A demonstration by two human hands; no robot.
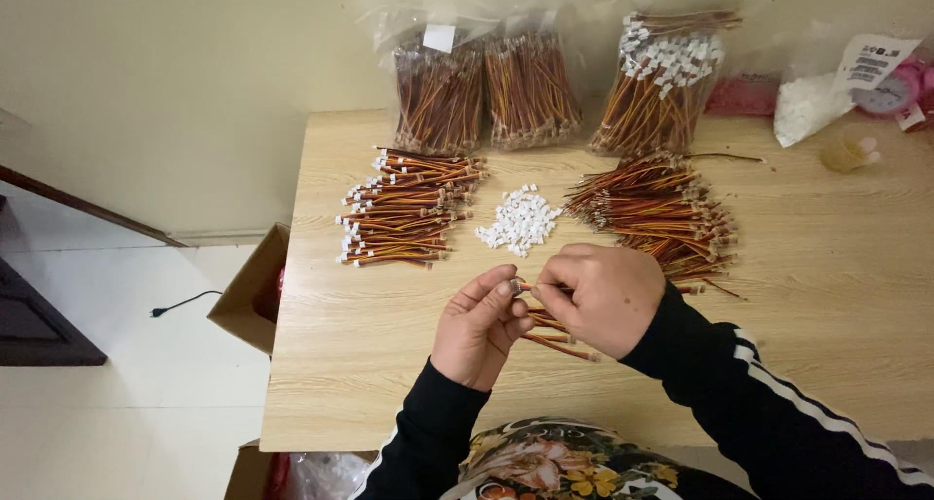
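Note:
My left hand [479,327] pinches a small white connector between thumb and forefinger. My right hand [601,296] grips the end of a short red, yellow and brown wire lead [555,340] and holds it against that connector. The lead's loose end rests on the wooden table [389,364] under my hands. Just beyond my hands lies a small heap of white plastic connectors [520,220]. A stack of leads with connectors fitted [404,208] is to the left, a pile of bare leads [664,211] to the right.
Three clear bags of wire leads [530,87] lean on the wall at the table's back. A bag of white parts [808,106] and a pink object sit at the back right. A cardboard box [251,291] stands on the floor left of the table.

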